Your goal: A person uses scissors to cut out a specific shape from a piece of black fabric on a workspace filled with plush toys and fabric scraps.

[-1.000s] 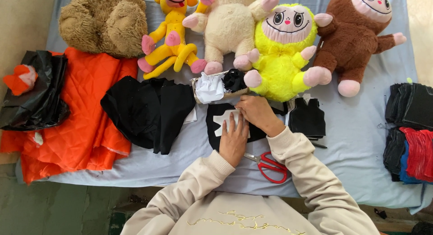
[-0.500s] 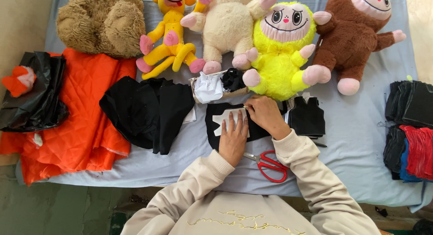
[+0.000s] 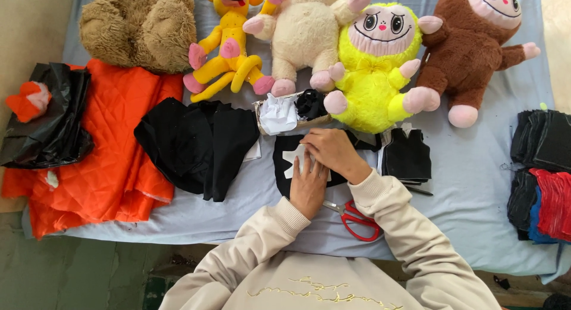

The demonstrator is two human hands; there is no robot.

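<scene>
At table centre, black fabric piece (image 3: 284,161) with white patch (image 3: 292,165), long axis 12-to-6; left hand (image 3: 308,185) fingers flat together, right hand (image 3: 333,152) fingers closed, pressing it.

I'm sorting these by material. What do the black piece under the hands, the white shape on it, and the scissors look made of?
Black piece: matte fabric, probably felt. White shape: thin, flat, paper or felt; unclear. Scissors: glossy red plastic handles, grey metal blades.
</scene>
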